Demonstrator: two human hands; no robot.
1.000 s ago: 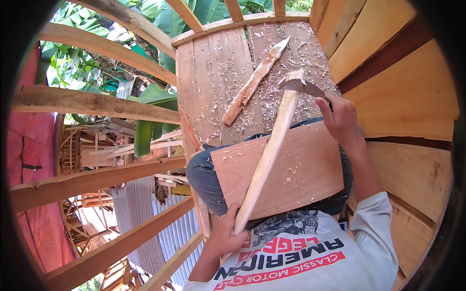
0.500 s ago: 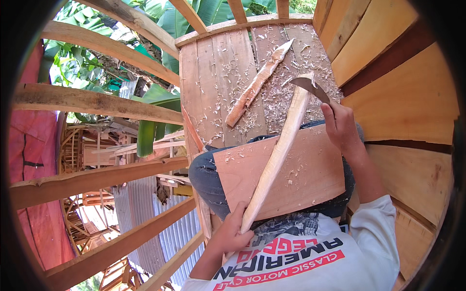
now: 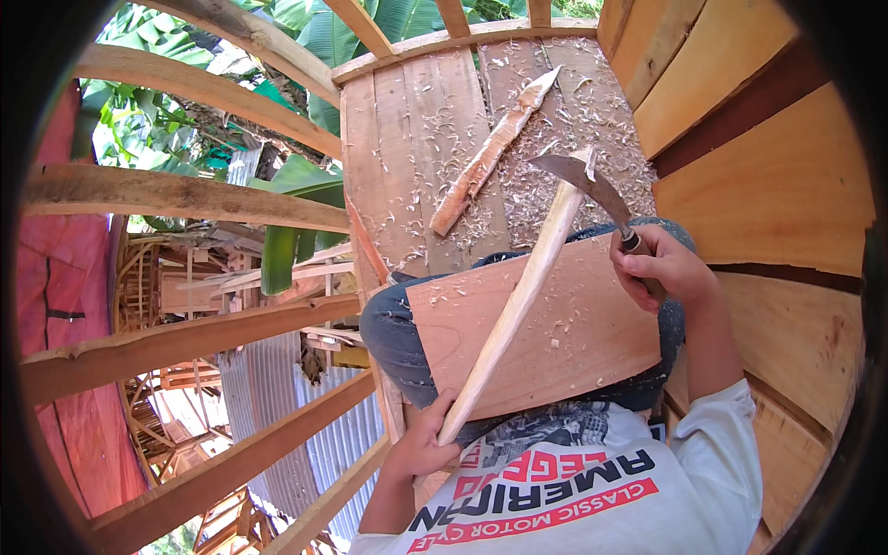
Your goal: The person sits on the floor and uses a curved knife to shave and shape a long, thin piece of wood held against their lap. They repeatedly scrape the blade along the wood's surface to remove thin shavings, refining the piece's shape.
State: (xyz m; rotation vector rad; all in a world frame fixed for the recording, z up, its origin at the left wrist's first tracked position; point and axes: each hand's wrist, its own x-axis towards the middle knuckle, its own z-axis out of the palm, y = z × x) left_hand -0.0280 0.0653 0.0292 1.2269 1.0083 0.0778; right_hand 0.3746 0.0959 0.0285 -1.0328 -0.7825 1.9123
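Observation:
My left hand [image 3: 427,444] is closed round the near end of a long pale wooden stick [image 3: 518,314]. The stick slants away to the right across a flat wooden board [image 3: 592,324] on my lap. My right hand [image 3: 661,266] grips the dark handle of a sickle-like curved knife [image 3: 597,188]. Its blade lies across the stick's far end, where the wood is freshly cut; whether the edge is biting in I cannot tell. Beyond it, a second carved stake [image 3: 495,153] with a pointed tip rests on the planks, apart from both hands.
Curled wood shavings [image 3: 536,199] litter the plank floor [image 3: 398,120], and a few lie on the lap board. Wooden rails [image 3: 194,199] edge the left side, with corrugated roofing [image 3: 268,407] below. A plank wall [image 3: 768,176] stands close on the right.
My right hand has come back toward me, turning so the knife's handle shows. The blade has swung lower and left at the stick's tip. My left hand has shifted slightly left with the stick.

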